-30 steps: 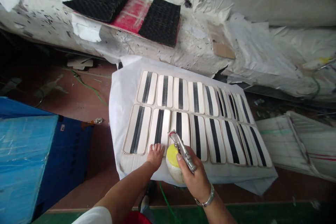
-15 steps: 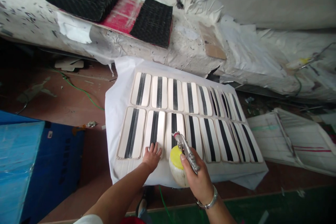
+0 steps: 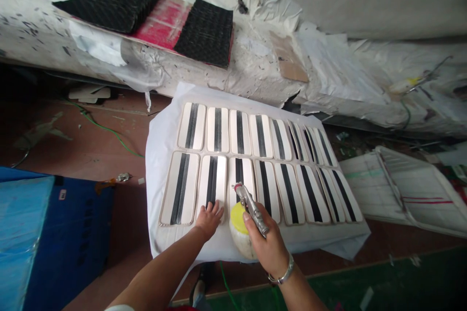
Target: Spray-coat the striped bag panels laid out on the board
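Observation:
Two rows of white padded panels with a dark stripe down the middle lie on a white sheet [image 3: 160, 131]. My left hand [image 3: 209, 217] rests, fingers spread, on the near end of a front-row panel [image 3: 221, 180], second from the left. My right hand [image 3: 268, 243] is wrapped round the handle of a metal spray gun [image 3: 251, 206]. Under the gun hangs a whitish cup with a yellow lid [image 3: 239, 218]. The gun's nozzle points away from me, over the third front-row panel [image 3: 248, 170], which it partly hides.
Behind the sheet, a paper-covered ledge carries stacks of black textured sheets [image 3: 206, 31] on a red board [image 3: 162, 22]. A blue box [image 3: 73, 233] stands at the left. To the right is a white crate-like frame [image 3: 412, 189]. A green hose [image 3: 109, 129] crosses the floor.
The spray gun and my right hand have shifted slightly left. My left hand stays on the same panel. The whole view has moved a little.

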Available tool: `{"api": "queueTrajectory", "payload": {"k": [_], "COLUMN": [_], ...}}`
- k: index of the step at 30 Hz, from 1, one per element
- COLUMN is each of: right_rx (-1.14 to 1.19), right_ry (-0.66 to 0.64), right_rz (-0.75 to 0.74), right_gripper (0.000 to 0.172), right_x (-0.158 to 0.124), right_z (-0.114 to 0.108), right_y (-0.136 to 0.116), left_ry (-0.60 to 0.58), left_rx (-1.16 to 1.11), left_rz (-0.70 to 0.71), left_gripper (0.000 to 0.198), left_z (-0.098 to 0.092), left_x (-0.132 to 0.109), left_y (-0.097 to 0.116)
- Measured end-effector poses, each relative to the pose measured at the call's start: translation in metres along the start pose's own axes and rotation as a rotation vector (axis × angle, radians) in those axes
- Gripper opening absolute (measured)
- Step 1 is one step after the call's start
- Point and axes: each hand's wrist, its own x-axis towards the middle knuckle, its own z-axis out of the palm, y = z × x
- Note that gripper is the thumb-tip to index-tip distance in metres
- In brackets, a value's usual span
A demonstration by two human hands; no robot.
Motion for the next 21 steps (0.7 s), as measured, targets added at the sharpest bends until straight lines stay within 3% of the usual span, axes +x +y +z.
{"api": "queueTrajectory", "payload": {"k": [6, 11, 17, 21], "right_rx": [-0.036, -0.030, -0.019, -0.019], "right_ry": [0.012, 0.003, 0.002, -0.003], "right_rz": [0.037, 0.058, 0.032, 0.027], "right_gripper": [0.022, 0.022, 0.019, 0.018], "right_x": [-0.007, -0.016, -0.025, -0.028], "right_z": [-0.011, -0.014, -0.012, -0.011], "right_y": [0.005, 0.007, 0.011, 0.014], "left_ry": [0.035, 0.061, 0.061, -0.001], "left_rx": [0.000, -0.051, -0.060, -0.042], "left_rz": [-0.010, -0.012, -0.124, -0.183], "left_gripper": [0.058, 0.049, 0.064, 0.060], "left_z": [0.000, -0.017, -0.045, -0.050], "left_x": [-0.002, 0.001, 0.027, 0.040], "left_y": [0.001, -0.006, -0.031, -0.038]}}
